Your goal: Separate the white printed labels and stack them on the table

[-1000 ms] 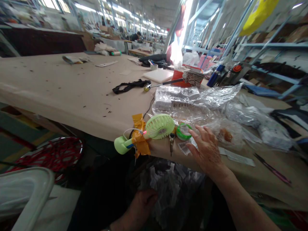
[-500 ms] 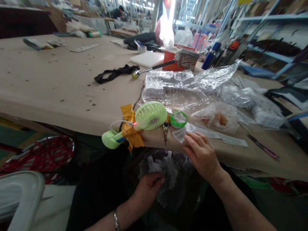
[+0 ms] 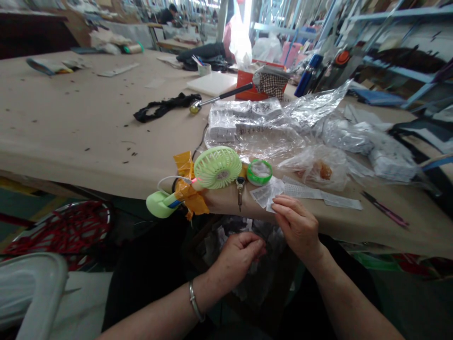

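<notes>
At the table's front edge, the fingertips of my right hand (image 3: 299, 226) grip the end of a white printed label (image 3: 274, 191). More white labels (image 3: 304, 190) lie beside it in a strip. My left hand (image 3: 239, 257) is lower, in front of the edge, with thumb and fingers pinched together; whatever they hold is hidden. Beneath it hangs a clear bag (image 3: 221, 238) with white scraps inside. A green round tub (image 3: 259, 172) with white filling stands just behind the labels. Left of it, a pointed tool with a metal tip (image 3: 240, 194) projects over the edge.
A green fan (image 3: 217, 167) is fixed to the edge with orange tape (image 3: 193, 200). Pink-handled scissors (image 3: 385, 210) lie at right. Plastic-wrapped label stacks (image 3: 244, 123), a crumpled bag (image 3: 318, 170) and a black-handled metal tool (image 3: 222, 97) lie further back.
My left hand has risen and moved right, closer to my right hand. The gripped label has shifted slightly, and my right hand stays near the edge. The view has moved a little.
</notes>
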Demonstrator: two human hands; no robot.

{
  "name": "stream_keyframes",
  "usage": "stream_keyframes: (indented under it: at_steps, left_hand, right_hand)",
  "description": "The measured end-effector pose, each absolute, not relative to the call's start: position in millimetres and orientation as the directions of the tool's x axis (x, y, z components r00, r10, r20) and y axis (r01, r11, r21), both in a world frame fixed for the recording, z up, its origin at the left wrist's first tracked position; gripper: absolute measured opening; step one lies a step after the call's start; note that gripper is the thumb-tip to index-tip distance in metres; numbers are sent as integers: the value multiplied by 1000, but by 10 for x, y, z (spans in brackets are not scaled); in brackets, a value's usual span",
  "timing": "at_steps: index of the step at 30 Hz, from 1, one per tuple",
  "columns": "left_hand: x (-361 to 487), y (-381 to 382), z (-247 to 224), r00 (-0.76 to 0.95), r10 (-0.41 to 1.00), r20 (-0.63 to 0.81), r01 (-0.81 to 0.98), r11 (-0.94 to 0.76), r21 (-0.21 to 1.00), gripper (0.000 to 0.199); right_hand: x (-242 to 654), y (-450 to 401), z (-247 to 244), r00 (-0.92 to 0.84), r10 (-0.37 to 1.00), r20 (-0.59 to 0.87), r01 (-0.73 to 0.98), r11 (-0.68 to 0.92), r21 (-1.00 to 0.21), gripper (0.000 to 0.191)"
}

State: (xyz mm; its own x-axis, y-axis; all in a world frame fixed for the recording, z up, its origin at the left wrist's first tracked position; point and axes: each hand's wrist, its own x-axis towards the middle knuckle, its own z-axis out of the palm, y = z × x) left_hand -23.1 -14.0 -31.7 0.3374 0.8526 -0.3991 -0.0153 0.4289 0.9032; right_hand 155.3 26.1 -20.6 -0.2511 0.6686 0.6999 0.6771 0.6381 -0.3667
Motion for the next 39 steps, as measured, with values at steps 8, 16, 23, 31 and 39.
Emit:
stream_keyframes:
  at_steps: [8,16,23,31,39]
  left_hand:
    - [80,-6,-134,471,768,-434,-644,635,426,25]
    - [110,30,-126,398,719,-570,-425,695,580,16]
    - [64,-11,-154,378,702,-604,-341,712,614,14]
    - [94,5,-70,409,647,-644,-346,763,546,9]
    - [69,-18,-75,433,691,-578,-572,707,416,8]
  right_hand:
    - [1446,-277,-126,-374,632,679,600,723,-343,19]
    - [1760,-10,7,-229,803,550,902,388,-190,44]
    - [1983,72,-113,-270,817,510,955,294,34,27]
    - [1966,-84,-164,-237,694,680,777,556,-297,17]
    - [1541,-430,-286,-475,632,613,599,742,-300,15]
